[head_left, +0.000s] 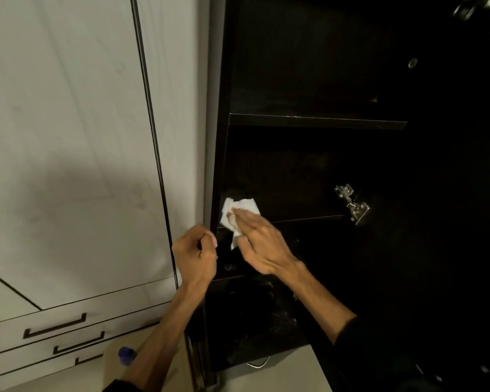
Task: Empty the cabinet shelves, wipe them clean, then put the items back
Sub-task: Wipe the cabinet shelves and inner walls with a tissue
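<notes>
A dark open cabinet [224, 154] fills the right half of the head view, with two bare dark shelves [317, 120] visible. A crumpled white cloth [245, 206] lies on the lower shelf near its left front corner. My right hand [259, 240] presses flat on the cloth, fingers straight, pointing up and left. My left hand [194, 254] sits at the cabinet's left front edge with its fingers curled; whether it grips the edge or something small is hidden.
A white closed door [68, 137] and drawers with dark handles [54, 326] stand to the left. A metal hinge [352, 203] sits on the cabinet's right wall. A blue-capped object [126, 355] lies on a tan surface at the bottom left. Lower compartments are dark.
</notes>
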